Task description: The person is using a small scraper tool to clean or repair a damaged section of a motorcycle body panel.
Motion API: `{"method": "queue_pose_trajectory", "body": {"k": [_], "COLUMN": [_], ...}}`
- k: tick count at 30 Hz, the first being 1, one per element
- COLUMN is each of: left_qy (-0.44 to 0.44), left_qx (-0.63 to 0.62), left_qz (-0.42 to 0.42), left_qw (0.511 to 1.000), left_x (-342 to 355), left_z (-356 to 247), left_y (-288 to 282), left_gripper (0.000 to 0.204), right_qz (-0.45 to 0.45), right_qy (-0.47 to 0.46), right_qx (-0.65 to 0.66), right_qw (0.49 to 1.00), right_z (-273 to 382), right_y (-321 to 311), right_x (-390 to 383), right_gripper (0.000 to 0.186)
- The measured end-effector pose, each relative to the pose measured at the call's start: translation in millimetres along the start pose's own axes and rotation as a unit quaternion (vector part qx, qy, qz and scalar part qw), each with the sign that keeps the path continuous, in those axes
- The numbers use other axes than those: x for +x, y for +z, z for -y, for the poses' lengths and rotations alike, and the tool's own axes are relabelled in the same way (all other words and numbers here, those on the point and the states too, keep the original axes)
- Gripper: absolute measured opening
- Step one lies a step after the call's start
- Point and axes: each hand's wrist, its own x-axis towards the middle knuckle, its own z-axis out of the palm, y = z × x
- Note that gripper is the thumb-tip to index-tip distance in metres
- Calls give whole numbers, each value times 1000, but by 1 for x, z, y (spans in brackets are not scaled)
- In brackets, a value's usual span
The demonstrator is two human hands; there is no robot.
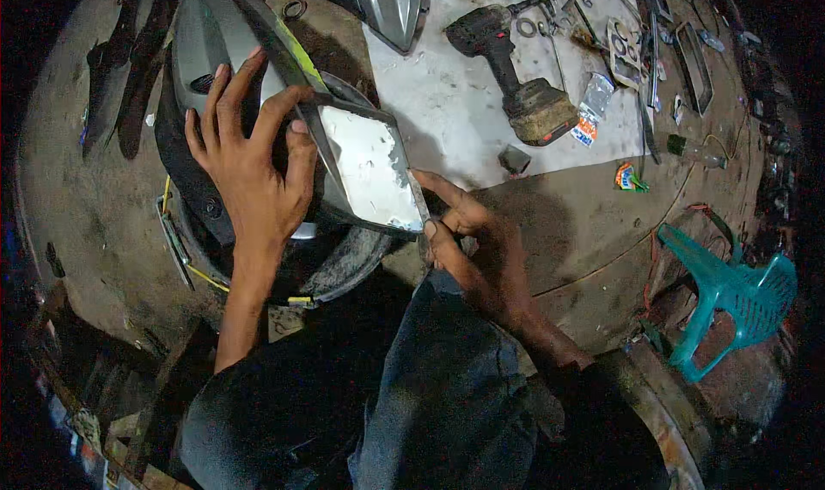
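Observation:
A grey motorcycle body panel (194,39) with a yellow-green stripe lies tilted in front of me. A pale white patch (365,163) covers its near right end. My left hand (249,159) rests on the panel with its fingers spread, the thumb beside the white patch. At the patch's lower right corner, my right hand (468,241) pinches the panel's edge between thumb and fingers. Whether a small piece is also between those fingertips is hidden. Beneath the panel is a round black rubber tyre-like ring (348,271).
A dusty cordless drill (507,77) lies on a white sheet (412,86), near a second grey panel (387,9) and a small packet (593,112). Loose metal parts (559,0) are scattered behind. A teal plastic chair piece (730,301) sits at the right.

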Motion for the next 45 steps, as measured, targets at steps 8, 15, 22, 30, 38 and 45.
{"method": "queue_pose_trajectory", "body": {"k": [8,15,22,30,38,45], "left_qy": [0,0,1,-6,-9,-6], "left_qx": [-3,1,-8,-8,-8,-3], "left_qz": [-2,0,-1,-1,3,5], "left_qw": [1000,1000,1000,1000,1000,1000], "left_x": [1,-1,0,0,-1,2], "left_z": [-2,1,-1,-1,-1,-2], "left_y": [0,-3,0,2,1,-1], "left_gripper": [27,28,28,28,27,27], "right_qz": [0,14,-10,-8,-19,-11], "right_qy": [-16,-7,-30,-3,-39,-75], "right_qx": [19,11,-21,-69,-59,-99], "right_qw": [1000,1000,999,998,997,992], "right_z": [-8,3,8,14,13,10], "right_y": [3,3,-1,0,1,-3], "right_x": [7,9,13,17,17,22], "right_gripper": [57,56,50,56,53,57]}}
